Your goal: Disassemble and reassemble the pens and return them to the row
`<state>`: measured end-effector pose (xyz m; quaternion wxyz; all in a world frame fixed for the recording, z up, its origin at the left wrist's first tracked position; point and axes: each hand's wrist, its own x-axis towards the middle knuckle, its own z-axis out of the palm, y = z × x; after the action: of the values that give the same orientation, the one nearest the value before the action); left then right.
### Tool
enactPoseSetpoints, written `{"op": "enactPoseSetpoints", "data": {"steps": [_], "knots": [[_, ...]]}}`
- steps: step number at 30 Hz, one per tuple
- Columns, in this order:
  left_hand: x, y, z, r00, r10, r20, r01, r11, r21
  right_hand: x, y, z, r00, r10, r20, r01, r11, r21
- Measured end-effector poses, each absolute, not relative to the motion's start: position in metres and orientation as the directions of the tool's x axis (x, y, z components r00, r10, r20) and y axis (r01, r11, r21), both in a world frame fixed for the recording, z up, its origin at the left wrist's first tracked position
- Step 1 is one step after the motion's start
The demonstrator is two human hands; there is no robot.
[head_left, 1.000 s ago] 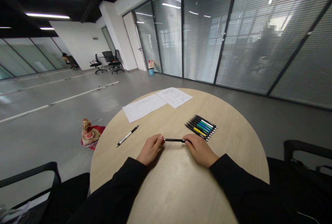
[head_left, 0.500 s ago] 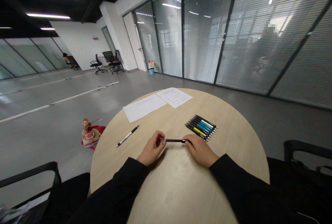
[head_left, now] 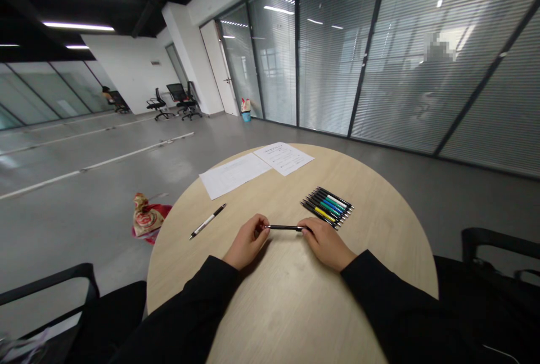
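Note:
A black pen (head_left: 283,228) lies level across the round wooden table (head_left: 291,308), held between my two hands. My left hand (head_left: 247,242) pinches its left tip with the fingertips. My right hand (head_left: 327,244) covers its right end, hiding that part. Ahead and right of my right hand, several pens with coloured barrels (head_left: 327,207) lie side by side. A white and black pen (head_left: 207,221) lies alone to the left of my left hand. Two printed sheets (head_left: 234,175) (head_left: 283,158) lie at the table's far side.
A patterned red bag (head_left: 145,219) lies on the grey floor beyond the table's left edge. Black chair armrests (head_left: 46,285) (head_left: 493,237) flank me. Office chairs (head_left: 177,99) stand far off, and a glass wall with blinds (head_left: 400,54) runs along the right.
The fingers of my left hand have risen slightly and shifted around the pen's left tip. The pen and my right hand have barely moved.

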<state>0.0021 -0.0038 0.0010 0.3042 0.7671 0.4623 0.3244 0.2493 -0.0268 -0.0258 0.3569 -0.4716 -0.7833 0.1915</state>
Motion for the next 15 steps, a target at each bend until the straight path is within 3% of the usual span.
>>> {"op": "enactPoseSetpoints", "data": {"steps": [15], "knots": [[0.0004,-0.0016,0.0032,0.374,0.916,0.147,0.566,-0.351,0.746,0.2493,-0.0266,-0.0254,-0.302,0.872,0.385,0.599,0.487,-0.636]]}}
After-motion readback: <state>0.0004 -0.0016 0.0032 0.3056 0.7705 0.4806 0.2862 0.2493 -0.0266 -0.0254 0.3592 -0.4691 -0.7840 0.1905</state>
